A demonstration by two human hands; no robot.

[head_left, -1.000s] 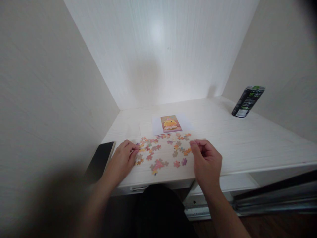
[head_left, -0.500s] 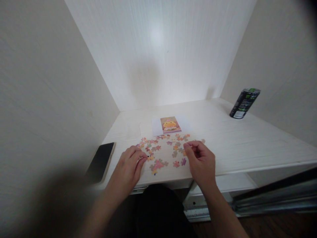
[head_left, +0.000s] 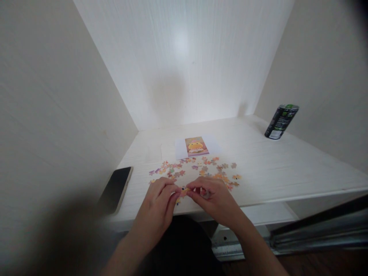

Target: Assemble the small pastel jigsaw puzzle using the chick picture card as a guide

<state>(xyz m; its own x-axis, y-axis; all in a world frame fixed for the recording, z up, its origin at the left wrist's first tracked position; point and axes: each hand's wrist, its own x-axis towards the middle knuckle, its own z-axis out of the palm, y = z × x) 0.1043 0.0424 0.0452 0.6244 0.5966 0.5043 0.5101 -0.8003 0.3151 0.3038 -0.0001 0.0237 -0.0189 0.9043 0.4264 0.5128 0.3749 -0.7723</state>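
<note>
My left hand [head_left: 161, 200] and my right hand [head_left: 215, 196] meet near the front of the white desk, fingertips almost touching. Between them is a small yellow jigsaw puzzle piece [head_left: 183, 189] with a dark spot. Each hand is closed in a pinch at one side of it; whether it is one piece or two joined is too small to tell. Just below the fingers lies another yellow piece [head_left: 178, 201], partly covered. Loose pink, orange and purple puzzle pieces [head_left: 178, 173] spread behind both hands, and some orange ones [head_left: 221, 175] lie beyond the right knuckles.
A picture card [head_left: 196, 146] with a yellow figure lies on white paper behind the pieces. The phone [head_left: 116, 189] rests at the left near the side wall. A black drink can [head_left: 281, 122] stands at the back right. The desk's front edge [head_left: 276, 200] runs close to my forearms.
My right hand has moved left and toward me, from the right-hand pieces to my left fingertips. My left hand has shifted slightly right and toward me. More pieces at the right are uncovered.
</note>
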